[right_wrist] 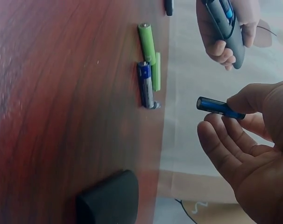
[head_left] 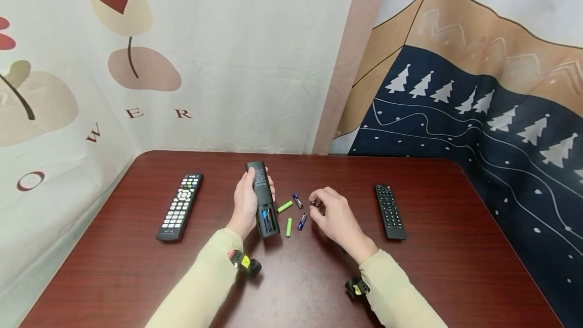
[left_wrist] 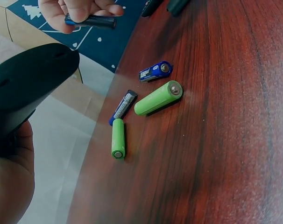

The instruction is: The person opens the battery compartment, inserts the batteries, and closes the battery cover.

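My left hand grips a black remote control, turned back side up over the table. Its battery compartment is uncovered at the near end, and a blue battery shows inside. To the right, my right hand pinches another blue battery between thumb and fingers, held up in the air apart from the remote. Between the hands lie two green batteries and two dark blue ones, loose on the tabletop.
A black remote with white buttons lies face up at the left of the brown table. Another black remote lies face up at the right. Printed curtains hang behind the table's far edge.
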The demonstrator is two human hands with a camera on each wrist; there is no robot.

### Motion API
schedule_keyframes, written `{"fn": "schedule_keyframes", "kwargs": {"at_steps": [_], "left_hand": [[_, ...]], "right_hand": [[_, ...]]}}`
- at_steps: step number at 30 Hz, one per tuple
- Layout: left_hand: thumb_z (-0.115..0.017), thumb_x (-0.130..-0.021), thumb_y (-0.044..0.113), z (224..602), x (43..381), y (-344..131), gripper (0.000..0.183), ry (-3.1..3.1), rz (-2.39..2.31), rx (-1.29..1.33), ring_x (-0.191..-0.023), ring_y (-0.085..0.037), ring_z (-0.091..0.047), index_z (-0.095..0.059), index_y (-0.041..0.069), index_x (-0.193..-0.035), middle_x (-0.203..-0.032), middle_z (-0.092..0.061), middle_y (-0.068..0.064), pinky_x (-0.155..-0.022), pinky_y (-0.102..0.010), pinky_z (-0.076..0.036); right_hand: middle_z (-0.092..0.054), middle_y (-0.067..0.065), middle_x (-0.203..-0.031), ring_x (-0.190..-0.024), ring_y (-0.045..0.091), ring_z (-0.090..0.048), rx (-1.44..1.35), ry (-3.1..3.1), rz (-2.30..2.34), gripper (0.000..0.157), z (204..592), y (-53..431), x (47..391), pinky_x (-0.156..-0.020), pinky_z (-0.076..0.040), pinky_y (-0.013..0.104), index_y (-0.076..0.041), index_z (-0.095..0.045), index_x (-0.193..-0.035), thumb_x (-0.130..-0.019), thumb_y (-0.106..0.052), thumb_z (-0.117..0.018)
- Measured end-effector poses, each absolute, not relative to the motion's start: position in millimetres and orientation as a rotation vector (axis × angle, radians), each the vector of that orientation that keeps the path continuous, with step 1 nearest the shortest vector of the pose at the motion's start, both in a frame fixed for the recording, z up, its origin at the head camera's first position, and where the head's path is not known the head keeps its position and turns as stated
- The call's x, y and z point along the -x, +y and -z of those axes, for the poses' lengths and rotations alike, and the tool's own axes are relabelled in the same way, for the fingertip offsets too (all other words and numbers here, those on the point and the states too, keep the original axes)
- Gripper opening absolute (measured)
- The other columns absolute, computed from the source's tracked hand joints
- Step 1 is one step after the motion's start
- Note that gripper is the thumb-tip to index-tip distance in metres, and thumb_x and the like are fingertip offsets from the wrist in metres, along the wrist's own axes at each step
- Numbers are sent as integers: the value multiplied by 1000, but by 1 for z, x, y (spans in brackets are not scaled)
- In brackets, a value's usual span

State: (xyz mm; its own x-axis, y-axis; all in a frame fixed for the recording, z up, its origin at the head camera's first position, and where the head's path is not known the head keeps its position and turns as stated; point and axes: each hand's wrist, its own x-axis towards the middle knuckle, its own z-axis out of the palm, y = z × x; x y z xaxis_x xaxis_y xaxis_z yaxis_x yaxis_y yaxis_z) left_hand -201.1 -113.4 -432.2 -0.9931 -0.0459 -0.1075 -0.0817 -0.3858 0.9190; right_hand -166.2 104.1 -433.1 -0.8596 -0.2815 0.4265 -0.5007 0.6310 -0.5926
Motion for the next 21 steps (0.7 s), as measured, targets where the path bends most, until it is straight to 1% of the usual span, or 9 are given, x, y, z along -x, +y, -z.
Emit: {"fn": "schedule_keyframes", "kwargs": {"at_steps": [5,7,12,16,21], "left_hand": [[-26,-113,38,432,200,-113,49,1747,-2574,167,-70,-12,-61,-43,2,-141,-90,-60,-2,-65,-26,-55],[-26,-113,38,432,200,-113,48,1756,-2565,168,-71,-12,-61,-44,3,-141,-90,-60,-2,-66,-26,-55],[-26,-113,38,431,200,-113,43,1747,-2566,177,-71,-13,-61,-47,8,-136,-90,-60,-2,-67,-27,-56],[-26,-113,38,431,200,-113,43,1743,-2567,178,-71,-12,-61,-47,8,-136,-90,-60,-2,-68,-28,-56],[-26,-113,38,431,200,-112,45,1752,-2563,169,-71,-12,-61,-46,7,-138,-89,-60,-1,-68,-28,-56]], "right_hand": [[-62,4,-88,-76,19,-65,-647,-2542,-1092,13,432,100,163,-67,-55,26,-2,-68,-97,-86,4,-72],[-62,4,-88,-75,19,-65,-653,-2533,-1100,13,433,99,162,-67,-55,26,-2,-67,-97,-86,5,-72],[-62,4,-88,-74,14,-64,-662,-2516,-1125,13,432,96,160,-65,-54,24,-5,-66,-94,-87,4,-72],[-62,3,-88,-73,13,-63,-673,-2504,-1146,13,433,94,158,-64,-55,24,-6,-66,-93,-87,3,-72],[-62,3,-88,-72,12,-63,-710,-2476,-1163,11,433,91,157,-64,-55,22,-5,-66,-94,-88,3,-72]]}}
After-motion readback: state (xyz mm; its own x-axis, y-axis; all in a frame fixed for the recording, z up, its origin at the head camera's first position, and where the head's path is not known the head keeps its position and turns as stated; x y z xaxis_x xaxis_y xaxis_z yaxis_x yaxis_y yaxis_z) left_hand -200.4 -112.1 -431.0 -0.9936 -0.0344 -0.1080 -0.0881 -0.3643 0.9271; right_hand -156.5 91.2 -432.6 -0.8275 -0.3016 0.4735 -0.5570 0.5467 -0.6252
